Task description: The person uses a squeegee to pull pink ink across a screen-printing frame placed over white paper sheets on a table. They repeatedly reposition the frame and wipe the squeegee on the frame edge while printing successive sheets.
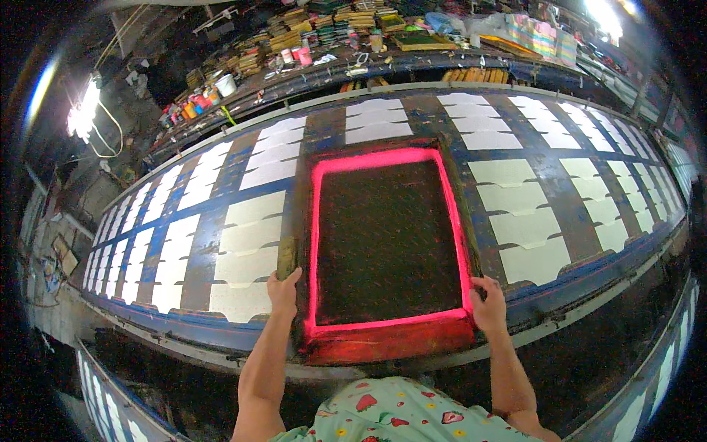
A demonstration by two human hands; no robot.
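Grasped in both hands, left hand [284,290] on left edge, right hand [488,303] on right: pink-bordered frame [387,243], near side of table [556,194], between pale sheets [526,229]. Best kept level, pressure even, edges off sheets.

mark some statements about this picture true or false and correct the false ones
1. The left grip and right grip are at opposite sides of the frame. True.
2. The frame's inner border is green. False: it is bright pink.
3. A white bucket stands beyond the long table, farther left than the frame. True.
4. The pale sheets lie only to the left of the frame. False: they lie on both sides.
5. The person's garment has a strawberry pattern. True.
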